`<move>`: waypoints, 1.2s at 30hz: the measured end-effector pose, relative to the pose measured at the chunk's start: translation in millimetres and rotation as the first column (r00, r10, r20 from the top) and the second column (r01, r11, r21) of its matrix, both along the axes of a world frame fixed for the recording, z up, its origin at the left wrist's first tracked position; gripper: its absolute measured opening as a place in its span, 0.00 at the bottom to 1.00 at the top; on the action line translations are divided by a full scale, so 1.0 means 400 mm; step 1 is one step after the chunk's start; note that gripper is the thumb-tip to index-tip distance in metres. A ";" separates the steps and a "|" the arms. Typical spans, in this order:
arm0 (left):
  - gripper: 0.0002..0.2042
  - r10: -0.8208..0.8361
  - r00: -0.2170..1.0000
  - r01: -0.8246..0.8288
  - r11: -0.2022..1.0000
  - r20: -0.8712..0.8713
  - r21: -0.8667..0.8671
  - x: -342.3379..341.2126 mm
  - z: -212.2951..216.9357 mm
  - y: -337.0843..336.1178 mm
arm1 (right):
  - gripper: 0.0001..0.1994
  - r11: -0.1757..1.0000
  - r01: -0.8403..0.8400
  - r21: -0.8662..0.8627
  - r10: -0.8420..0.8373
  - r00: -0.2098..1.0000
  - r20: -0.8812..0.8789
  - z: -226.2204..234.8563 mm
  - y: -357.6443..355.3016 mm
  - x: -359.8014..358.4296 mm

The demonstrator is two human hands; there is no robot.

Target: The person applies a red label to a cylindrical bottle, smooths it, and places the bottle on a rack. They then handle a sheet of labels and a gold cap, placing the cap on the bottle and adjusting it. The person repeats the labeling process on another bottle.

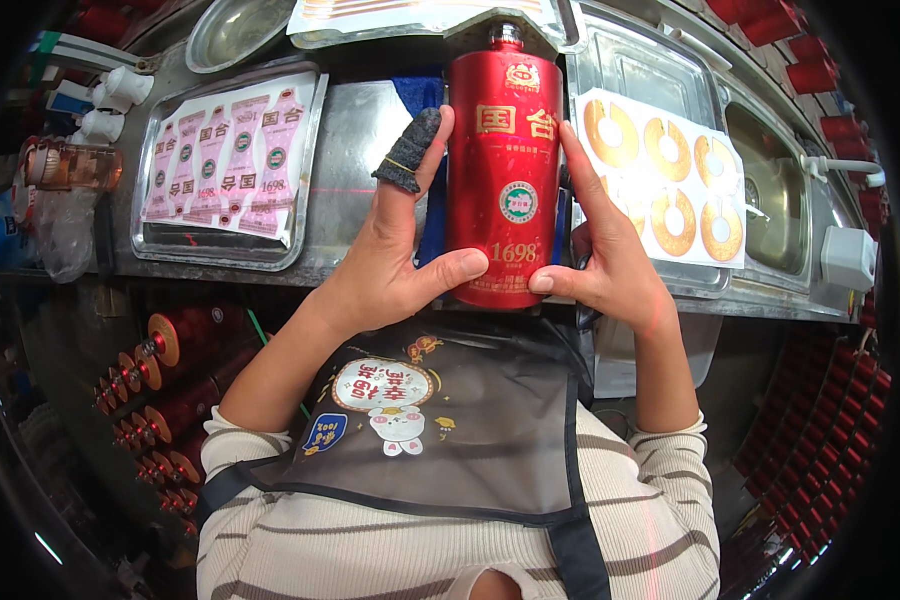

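A tall red bottle [503, 165] with gold print and a round green-and-white emblem lies face up between my two hands, its bare neck pointing away from me. My left hand [395, 235] grips its left side, thumb across the lower front; a dark cloth wrap with a band covers one finger. On the other side my right hand [605, 245] holds the bottle, fingers along its edge and thumb near the base. Blue material shows beneath the bottle. Left of it, a metal tray [310, 180] carries a sheet of pink printed labels [225, 160].
To the right, a white sheet of gold ring-shaped stickers [665, 175] rests on a tray [695, 60]. Beyond is a metal sink [765, 180]. A metal bowl [232, 35] stands far left, a jar [80, 165] below it. Red bottles [175, 340] are racked at both sides.
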State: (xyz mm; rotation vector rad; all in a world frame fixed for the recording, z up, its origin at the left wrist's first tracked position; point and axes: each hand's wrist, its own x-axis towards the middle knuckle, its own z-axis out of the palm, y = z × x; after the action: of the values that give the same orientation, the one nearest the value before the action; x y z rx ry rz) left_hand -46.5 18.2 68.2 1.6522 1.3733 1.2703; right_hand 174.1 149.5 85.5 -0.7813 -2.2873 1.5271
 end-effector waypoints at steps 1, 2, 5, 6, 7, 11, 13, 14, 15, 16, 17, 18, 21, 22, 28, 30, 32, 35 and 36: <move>0.51 0.000 1.000 -0.001 1.000 -0.023 -0.024 -0.002 0.004 -0.002 | 0.61 1.000 -0.001 0.002 0.001 1.000 0.003 -0.001 -0.001 0.001; 0.51 -0.001 0.999 -0.001 0.999 -0.050 -0.041 -0.005 0.012 -0.001 | 0.62 1.000 0.001 0.024 -0.001 1.000 -0.004 -0.006 0.000 0.003; 0.53 0.003 0.998 -0.006 0.999 -0.062 -0.048 0.000 0.019 -0.004 | 0.61 0.999 0.029 -0.025 -0.029 1.000 -0.009 0.007 -0.001 0.007; 0.53 0.007 0.998 -0.010 0.999 -0.056 -0.040 0.003 0.017 -0.005 | 0.60 0.999 0.022 -0.029 -0.022 1.000 0.011 0.015 -0.001 0.007; 0.54 0.015 0.999 -0.017 0.999 -0.049 -0.037 0.004 0.012 -0.006 | 0.59 0.999 0.015 -0.032 -0.014 0.999 0.032 0.023 -0.001 0.006; 0.53 0.035 0.994 -0.042 0.997 -0.106 -0.062 0.009 0.013 -0.009 | 0.51 0.997 -0.026 0.076 0.014 0.987 0.159 0.043 -0.007 0.013; 0.51 0.044 0.966 -0.066 0.995 -0.254 -0.078 0.004 0.034 -0.012 | 0.51 0.993 -0.005 0.122 -0.006 0.996 0.092 0.047 -0.002 0.009; 0.48 0.075 0.976 -0.083 0.996 -0.206 -0.029 0.016 0.041 -0.013 | 0.49 0.984 0.011 0.178 -0.032 0.993 0.116 0.055 0.002 0.008; 0.47 0.067 0.963 -0.077 0.997 -0.262 -0.028 0.020 0.049 -0.010 | 0.49 0.973 0.022 0.230 -0.041 0.996 0.078 0.054 0.009 0.000; 0.46 0.060 0.947 -0.072 0.997 -0.316 -0.028 0.022 0.057 -0.005 | 0.49 0.959 0.035 0.282 -0.048 0.998 0.041 0.052 0.018 -0.013; 0.45 0.055 0.928 -0.071 0.997 -0.368 -0.031 0.025 0.061 -0.003 | 0.48 0.957 0.034 0.288 -0.054 0.997 0.063 0.062 0.018 -0.023; 0.43 0.080 0.929 -0.078 0.997 -0.360 0.019 0.031 0.051 0.001 | 0.47 0.955 0.034 0.295 -0.062 0.994 0.087 0.073 0.018 -0.033; 0.43 0.067 0.877 -0.089 0.996 -0.475 -0.025 0.033 0.059 0.006 | 0.44 0.954 0.026 0.299 -0.077 0.984 0.162 0.092 0.019 -0.049; 0.43 0.073 0.883 -0.086 0.996 -0.465 -0.008 0.032 0.057 0.009 | 0.45 0.956 0.016 0.292 -0.076 0.978 0.192 0.092 0.020 -0.049; 0.44 0.063 0.892 -0.077 0.997 -0.448 -0.015 0.029 0.057 0.013 | 0.49 0.966 0.013 0.259 -0.062 0.981 0.183 0.070 0.017 -0.051; 0.44 0.058 0.889 -0.080 0.996 -0.454 -0.031 0.031 0.068 0.013 | 0.48 0.964 0.023 0.265 -0.062 0.988 0.140 0.061 0.017 -0.049; 0.45 0.072 0.902 -0.082 0.997 -0.426 -0.006 0.031 0.058 0.012 | 0.47 0.965 0.023 0.263 -0.058 0.990 0.126 0.062 0.020 -0.048; 0.46 0.066 0.907 -0.084 0.996 -0.415 -0.026 0.031 0.060 0.012 | 0.48 0.968 0.013 0.249 -0.051 0.988 0.144 0.070 0.022 -0.050; 0.46 0.060 0.907 -0.085 0.996 -0.417 -0.041 0.031 0.062 0.012 | 0.48 0.969 0.014 0.247 -0.052 0.988 0.148 0.069 0.020 -0.050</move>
State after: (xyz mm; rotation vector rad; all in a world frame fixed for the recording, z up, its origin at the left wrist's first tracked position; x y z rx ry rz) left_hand -34.3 23.1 92.9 1.9209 1.7175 0.9346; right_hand 153.9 157.5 113.0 -0.8881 -2.4976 1.1751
